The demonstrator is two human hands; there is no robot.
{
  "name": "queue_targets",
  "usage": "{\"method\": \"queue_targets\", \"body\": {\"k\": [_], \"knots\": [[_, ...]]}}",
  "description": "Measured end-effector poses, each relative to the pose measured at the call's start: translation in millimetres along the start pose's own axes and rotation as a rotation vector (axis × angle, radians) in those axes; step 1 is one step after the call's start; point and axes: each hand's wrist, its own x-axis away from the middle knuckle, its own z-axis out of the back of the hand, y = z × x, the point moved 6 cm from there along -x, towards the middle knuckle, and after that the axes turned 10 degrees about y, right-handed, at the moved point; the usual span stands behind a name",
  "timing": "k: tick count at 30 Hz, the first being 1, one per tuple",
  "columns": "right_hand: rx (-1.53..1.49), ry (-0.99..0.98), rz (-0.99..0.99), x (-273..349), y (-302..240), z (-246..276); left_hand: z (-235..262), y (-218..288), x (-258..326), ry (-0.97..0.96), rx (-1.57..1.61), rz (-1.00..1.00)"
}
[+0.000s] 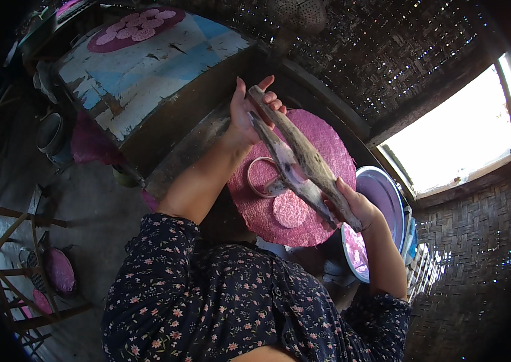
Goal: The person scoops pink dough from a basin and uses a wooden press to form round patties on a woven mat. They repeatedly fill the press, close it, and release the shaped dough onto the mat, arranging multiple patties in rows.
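Observation:
Over a round pink board, I hold a worn wooden tool made of two long bars side by side, with a gap between them. My left hand is at its upper end, with some fingers curled around the wood and others raised. My right hand grips the lower end near the board's right edge. A thin pale ring lies on the board, partly hidden by the tool. Close to it sits a flat, round pink cake of thin strands.
A large basin with pink contents stands right of the board. At the upper left, a peeling white-and-blue tabletop carries a pink mat with several round pieces. A wooden rack stands at the left. Woven walls and a bright window border the right.

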Motion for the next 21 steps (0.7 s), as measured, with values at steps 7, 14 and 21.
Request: {"method": "queue_targets", "body": {"k": [7,14,21], "knots": [[0.025,0.023,0.085,-27.0,-5.1,-20.2,-3.5,35.5,-1.8,-0.066,-0.139,-0.071],[0.371,0.305,0.159,-26.0,-36.2,-3.9,2.0,37.3,-24.0,-0.099,-0.071,-0.079],[0.468,0.356,0.086,2.6,-27.2,4.8,17.7,5.6,-6.3,0.136,-0.013,-0.048]]}}
